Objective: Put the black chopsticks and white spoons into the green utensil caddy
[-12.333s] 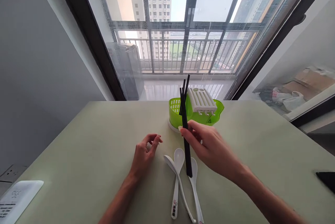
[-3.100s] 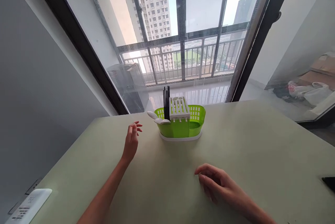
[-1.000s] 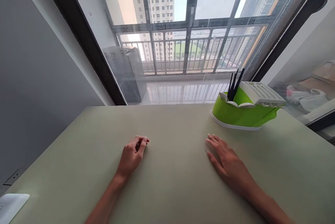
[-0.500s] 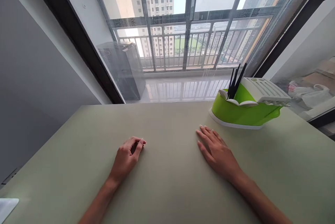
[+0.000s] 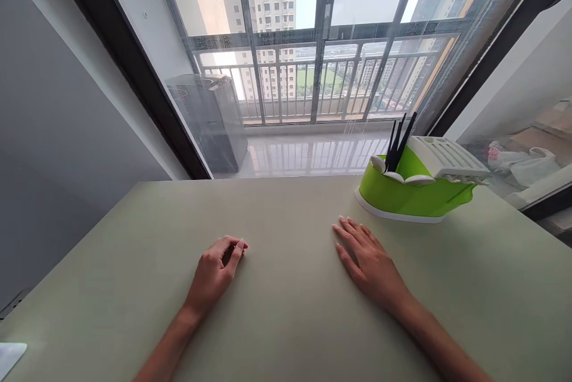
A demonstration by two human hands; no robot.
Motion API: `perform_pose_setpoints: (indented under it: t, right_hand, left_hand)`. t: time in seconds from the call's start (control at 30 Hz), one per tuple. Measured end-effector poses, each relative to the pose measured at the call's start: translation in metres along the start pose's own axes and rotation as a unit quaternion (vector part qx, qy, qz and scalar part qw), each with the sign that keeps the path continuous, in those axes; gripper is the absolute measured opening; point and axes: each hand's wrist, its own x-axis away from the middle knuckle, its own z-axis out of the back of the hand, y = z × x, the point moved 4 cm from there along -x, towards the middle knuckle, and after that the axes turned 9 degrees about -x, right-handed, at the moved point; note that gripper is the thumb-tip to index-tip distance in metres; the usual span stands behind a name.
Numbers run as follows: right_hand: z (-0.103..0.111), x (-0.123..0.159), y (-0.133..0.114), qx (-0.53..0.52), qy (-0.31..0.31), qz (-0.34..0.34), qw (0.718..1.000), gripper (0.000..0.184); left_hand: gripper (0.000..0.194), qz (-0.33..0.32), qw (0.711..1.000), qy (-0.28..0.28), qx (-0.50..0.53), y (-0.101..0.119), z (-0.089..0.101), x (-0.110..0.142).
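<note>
A green cutlery holder (image 5: 411,196) with a white base stands at the far right of the pale green table (image 5: 286,298). Black chopsticks (image 5: 399,143) rise from its left compartment. White spoons (image 5: 419,180) rest in that same part, their bowls leaning over the rim. A slotted white rack (image 5: 449,157) tops the holder's other side. Palm down on the table lies my right hand (image 5: 369,260), fingers spread, in front of the holder and apart from it. My left hand (image 5: 217,266) rests at the left, its fingers curled and thumb tip against them, with nothing visible in it.
A white object (image 5: 11,358) shows partly at the lower left table corner. Beyond the table's far edge are a glass window with dark frames (image 5: 320,42) and a grey cabinet-like box (image 5: 214,123). White bags (image 5: 527,161) sit behind glass at the right.
Spoons and chopsticks, earlier outside the holder, are now in it. The holder has moved from the table's middle to the right. My right hand has let go and now lies flat.
</note>
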Motion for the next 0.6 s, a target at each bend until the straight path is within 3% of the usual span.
perform_pose_setpoints:
  t: [0.6]
  right_hand:
    - [-0.0014,0.0001,0.0001,0.009,-0.004,-0.004,1.0,0.051]
  left_hand:
    - [0.041,-0.001,1.0,-0.006,0.0,-0.0016,-0.0014,0.0002]
